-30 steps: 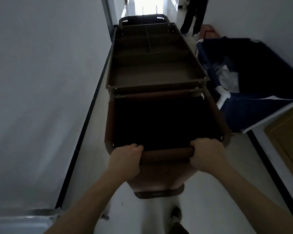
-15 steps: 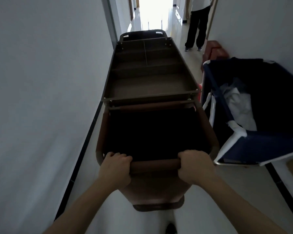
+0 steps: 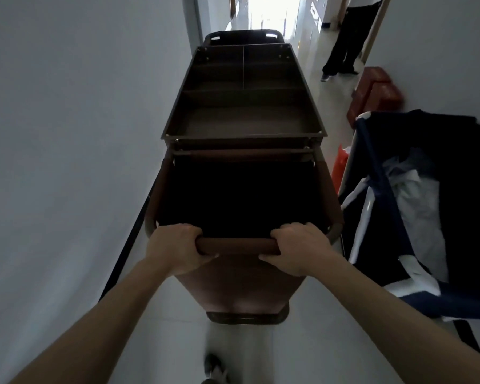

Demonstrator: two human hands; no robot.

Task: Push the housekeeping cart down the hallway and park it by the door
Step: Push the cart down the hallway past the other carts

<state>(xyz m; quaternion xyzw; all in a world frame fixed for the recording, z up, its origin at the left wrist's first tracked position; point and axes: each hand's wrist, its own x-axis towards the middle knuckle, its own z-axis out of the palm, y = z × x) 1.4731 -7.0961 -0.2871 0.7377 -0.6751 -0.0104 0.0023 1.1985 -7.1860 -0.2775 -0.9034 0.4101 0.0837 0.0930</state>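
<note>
Pushing: both hands are wrapped on the cart's handle bar (image 3: 237,245), so the run down the hallway looks under way, with the parking not yet done.
Left hand (image 3: 178,249): closed around the left end of the bar, fingers curled over the top, thumb underneath.
Right hand (image 3: 297,252): clamped on the right end of the same bar in the same way.
Cart (image 3: 244,162): long, brown and narrow, pointing straight down the hallway, close to the left wall (image 3: 75,134).
Bag (image 3: 241,198): a dark open sack in a brown frame just past the bar; its inside is too dark to read.
Tray (image 3: 244,120): flat brown top beyond the sack, split by dividers; it appears empty.
Linen bin (image 3: 416,195): blue with white frame, just beside the cart on the right, white cloth inside; the squeeze looks tight.
Red box (image 3: 374,92): on the floor by the right wall, farther on.
Bystander (image 3: 344,48): legs near a doorway ahead on the right.
Left to do: pass the bin, reach the door, stop; which door is meant I cannot tell.
</note>
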